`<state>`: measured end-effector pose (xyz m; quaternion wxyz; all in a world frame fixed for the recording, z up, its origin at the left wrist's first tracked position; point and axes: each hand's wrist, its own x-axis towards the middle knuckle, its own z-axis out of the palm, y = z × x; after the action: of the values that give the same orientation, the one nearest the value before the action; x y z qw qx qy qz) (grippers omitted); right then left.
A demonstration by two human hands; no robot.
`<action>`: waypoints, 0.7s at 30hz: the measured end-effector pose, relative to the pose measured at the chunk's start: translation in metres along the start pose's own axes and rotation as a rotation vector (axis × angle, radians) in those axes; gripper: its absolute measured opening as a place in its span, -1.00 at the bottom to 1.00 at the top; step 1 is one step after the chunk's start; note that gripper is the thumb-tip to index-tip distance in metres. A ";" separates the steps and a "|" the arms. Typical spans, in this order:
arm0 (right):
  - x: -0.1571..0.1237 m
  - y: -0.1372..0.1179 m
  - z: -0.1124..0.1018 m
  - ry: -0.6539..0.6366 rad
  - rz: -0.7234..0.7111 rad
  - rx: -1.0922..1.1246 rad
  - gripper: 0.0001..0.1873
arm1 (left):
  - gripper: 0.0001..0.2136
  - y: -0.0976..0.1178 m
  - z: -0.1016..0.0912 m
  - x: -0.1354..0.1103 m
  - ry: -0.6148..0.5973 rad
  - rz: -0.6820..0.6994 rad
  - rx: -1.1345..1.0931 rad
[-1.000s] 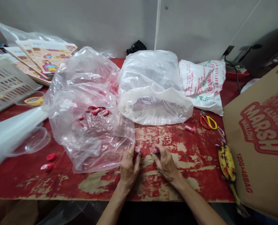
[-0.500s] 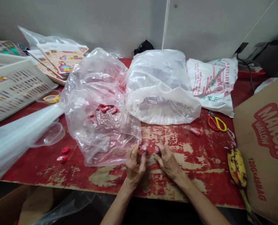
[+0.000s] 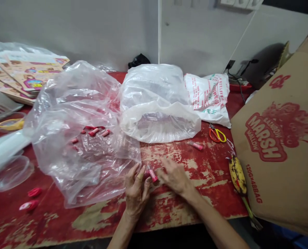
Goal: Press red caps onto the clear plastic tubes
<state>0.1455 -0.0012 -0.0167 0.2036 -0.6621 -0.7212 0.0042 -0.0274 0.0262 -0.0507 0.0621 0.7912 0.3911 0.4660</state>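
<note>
My left hand (image 3: 136, 186) pinches a small pink tube (image 3: 152, 174) near the front of the worn red table (image 3: 211, 180). My right hand (image 3: 172, 175) lies just right of the tube, its fingers blurred and reaching toward it. A crumpled clear plastic bag (image 3: 65, 121) holding several pink tubes (image 3: 93, 131) sits directly left of my hands. Behind them lies a milky plastic bag (image 3: 156, 100). One loose pink tube (image 3: 195, 145) rests on the table to the right.
A big cardboard Marsh Mallow box (image 3: 278, 145) stands at the right, with a spotted banana (image 3: 237, 171) and orange-yellow scissors (image 3: 216, 133) beside it. A printed white bag (image 3: 211, 97) lies behind. Clear lids (image 3: 8, 171), red caps (image 3: 32, 199) and printed cards (image 3: 26, 74) are at the left.
The pink piece between my hands now shows as a tube held up in my left hand. My right hand has opened and slid toward it. The view has shifted right.
</note>
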 end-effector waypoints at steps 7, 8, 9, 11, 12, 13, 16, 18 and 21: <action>0.021 0.120 -0.036 -0.106 0.354 -0.477 -0.65 | -0.56 0.001 0.002 -0.002 0.024 -0.047 0.018; 0.022 0.128 -0.036 -0.143 0.347 -0.479 -0.63 | -0.57 0.001 0.001 -0.001 0.035 -0.059 0.015; 0.022 0.133 -0.035 -0.172 0.334 -0.478 -0.61 | -0.58 0.002 0.000 0.000 0.049 -0.071 0.014; 0.018 0.130 -0.033 -0.169 0.316 -0.433 -0.57 | -0.61 0.004 -0.001 0.001 0.083 -0.093 0.013; 0.014 0.124 -0.033 -0.139 0.300 -0.369 -0.56 | -0.62 0.004 -0.002 0.002 0.098 -0.104 0.014; 0.009 0.116 -0.033 -0.088 0.271 -0.272 -0.55 | -0.63 0.005 -0.002 0.003 0.109 -0.113 0.015; -0.007 0.083 -0.032 0.135 0.153 0.102 -0.57 | -0.65 0.006 -0.002 0.004 0.115 -0.132 0.021; -0.018 0.062 -0.028 0.233 0.089 0.248 -0.58 | -0.67 0.007 -0.003 0.004 0.118 -0.141 0.026; -0.031 0.042 -0.013 0.230 -0.076 0.295 -0.57 | -0.69 0.007 -0.003 0.003 0.131 -0.160 0.027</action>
<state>0.1909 -0.0293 -0.0253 0.3796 -0.5933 -0.7093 0.0266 -0.0254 0.0226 -0.0438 0.0627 0.7259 0.4626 0.5052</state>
